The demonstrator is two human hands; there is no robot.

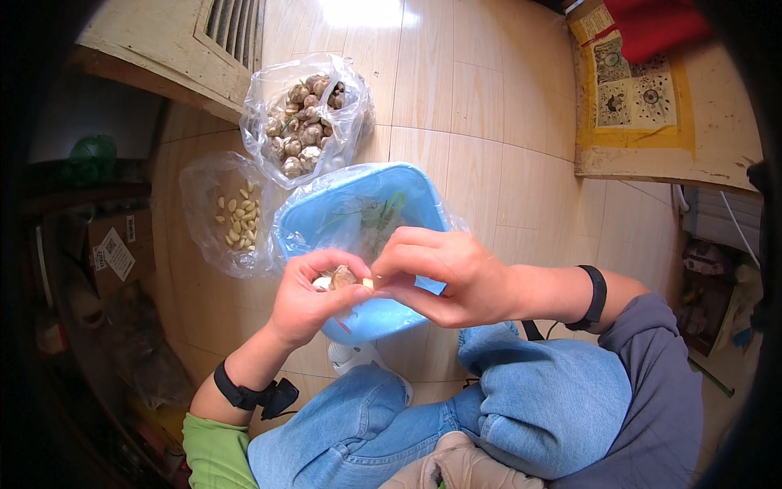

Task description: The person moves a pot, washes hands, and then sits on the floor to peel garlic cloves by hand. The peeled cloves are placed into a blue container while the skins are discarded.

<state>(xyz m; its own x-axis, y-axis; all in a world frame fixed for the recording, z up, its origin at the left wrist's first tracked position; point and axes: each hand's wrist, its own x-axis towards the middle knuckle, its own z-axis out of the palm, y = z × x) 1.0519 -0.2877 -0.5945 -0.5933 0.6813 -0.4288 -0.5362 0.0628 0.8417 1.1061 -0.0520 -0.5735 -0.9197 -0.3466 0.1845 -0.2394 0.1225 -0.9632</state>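
Note:
Above a blue plastic bin [427, 177], my left hand [308, 296] cups unpeeled garlic cloves [344, 278] between its palm and fingers. At its thumb tip and index fingertip sits a small pale garlic clove [368, 283], partly hidden by the fingers. My right hand [449, 275] pinches at the other side of this clove, thumb and index finger together. Clear plastic lines the bin, and green stalks with papery skins [382, 217] lie inside it. Left of the bin, peeled garlic cloves [241, 217] rest in an open clear plastic bag [198, 198].
Behind the bin stands a clear plastic bag [256, 104] of whole garlic bulbs [299, 131]. An open wooden door [165, 43] juts in at upper left, and a panel with taped prints [635, 91] at upper right. A cardboard box [116, 244] is at left.

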